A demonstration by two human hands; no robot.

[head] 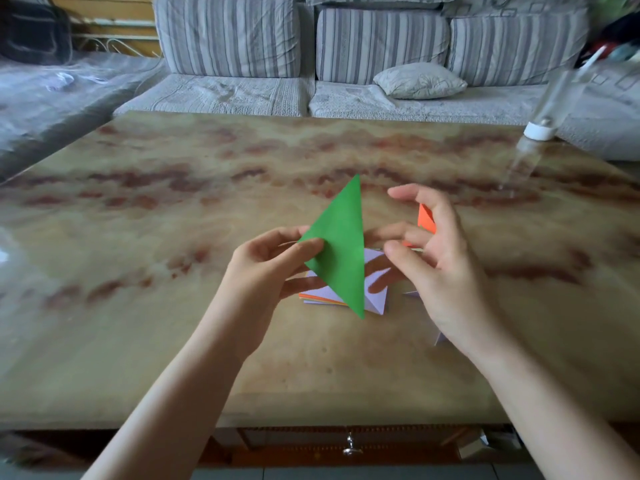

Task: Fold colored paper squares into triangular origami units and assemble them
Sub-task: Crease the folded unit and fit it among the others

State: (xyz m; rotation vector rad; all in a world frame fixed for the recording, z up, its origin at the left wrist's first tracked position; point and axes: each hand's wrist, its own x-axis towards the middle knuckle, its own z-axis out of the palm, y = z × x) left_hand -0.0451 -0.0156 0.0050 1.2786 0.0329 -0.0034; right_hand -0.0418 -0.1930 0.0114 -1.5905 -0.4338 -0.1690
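Note:
A green paper folded into a triangle (341, 247) stands on edge above the table, one point up and one down. My left hand (268, 268) pinches its left corner between thumb and fingers. My right hand (433, 258) hovers just right of the green triangle with fingers spread and loosely curved, holding nothing. Under both hands lies a stack of coloured paper squares (375, 296), lilac on top with orange edges showing. An orange folded unit (426, 218) lies on the table behind my right hand. A lilac folded piece (440, 338) peeks out beneath my right wrist.
The marbled table (173, 237) stretches wide around the papers. A clear bottle with a white cap (543, 126) stands at the far right corner. A striped grey sofa (311, 64) with a small cushion (419, 81) runs behind the table.

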